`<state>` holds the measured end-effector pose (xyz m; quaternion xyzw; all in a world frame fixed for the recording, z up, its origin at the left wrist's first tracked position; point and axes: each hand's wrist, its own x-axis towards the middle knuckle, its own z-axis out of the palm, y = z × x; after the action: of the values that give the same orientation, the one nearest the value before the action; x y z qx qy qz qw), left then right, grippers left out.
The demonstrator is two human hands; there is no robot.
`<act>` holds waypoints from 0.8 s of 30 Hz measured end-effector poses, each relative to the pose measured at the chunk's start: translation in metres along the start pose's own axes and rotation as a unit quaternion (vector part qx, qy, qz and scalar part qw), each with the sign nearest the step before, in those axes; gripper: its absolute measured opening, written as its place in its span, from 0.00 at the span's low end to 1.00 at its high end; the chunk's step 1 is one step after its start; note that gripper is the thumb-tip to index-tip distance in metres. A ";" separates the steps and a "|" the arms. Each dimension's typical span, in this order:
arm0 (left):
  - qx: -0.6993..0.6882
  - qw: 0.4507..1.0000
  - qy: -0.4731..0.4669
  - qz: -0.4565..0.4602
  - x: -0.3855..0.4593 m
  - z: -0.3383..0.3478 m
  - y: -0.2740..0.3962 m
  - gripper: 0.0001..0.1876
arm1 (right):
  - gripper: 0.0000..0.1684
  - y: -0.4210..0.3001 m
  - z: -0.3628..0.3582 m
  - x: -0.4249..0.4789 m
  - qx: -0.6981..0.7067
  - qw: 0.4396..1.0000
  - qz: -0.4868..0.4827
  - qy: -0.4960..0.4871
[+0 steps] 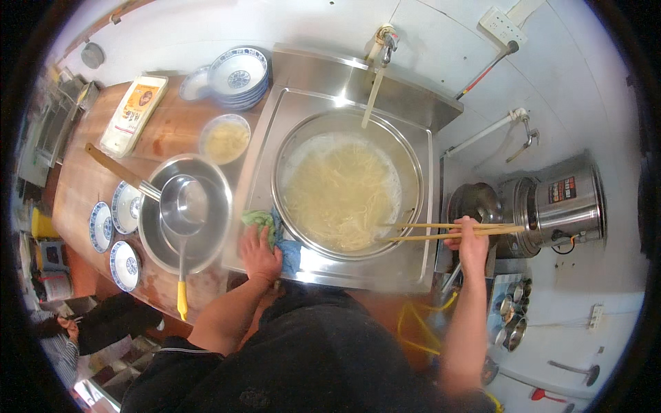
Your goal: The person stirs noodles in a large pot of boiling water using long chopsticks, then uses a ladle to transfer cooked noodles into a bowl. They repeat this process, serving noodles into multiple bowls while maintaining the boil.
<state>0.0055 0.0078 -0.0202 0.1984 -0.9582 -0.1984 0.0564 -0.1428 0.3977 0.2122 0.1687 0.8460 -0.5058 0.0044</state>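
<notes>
Before me a big round pot (275, 191) of cloudy liquid, set in a steel stove top, holds pale noodles (356, 211). Long wooden chopsticks (444, 237) are gripped in my right hand (471, 245), beyond the pot's right rim, with their tips in the noodles near the lower right edge. My left hand (261, 258) lies palm down, fingers spread, on a green cloth (261, 222) at the stove's left side. A blue cloth (289, 253) is beside it, against the pot. Whether the left fingers grip the cloth is not clear.
On the wooden table, left, a steel basin (223, 217) holds ladles (185, 204). Around it are small patterned plates (125, 266), a bowl of pale food (225, 139), stacked bowls (239, 72) and a package (134, 116). A tap hose (373, 98) hangs over the pot. Another person (67, 340) is lower left.
</notes>
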 end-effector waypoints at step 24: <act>0.004 1.000 0.016 0.012 0.002 0.000 0.005 0.34 | 0.22 0.194 0.047 -0.019 0.436 0.864 0.225 0.112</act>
<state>0.0017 0.0108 -0.0181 0.1901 -0.9602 -0.1909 0.0738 -0.0765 0.4357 0.0267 0.3943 0.4728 -0.7864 -0.0508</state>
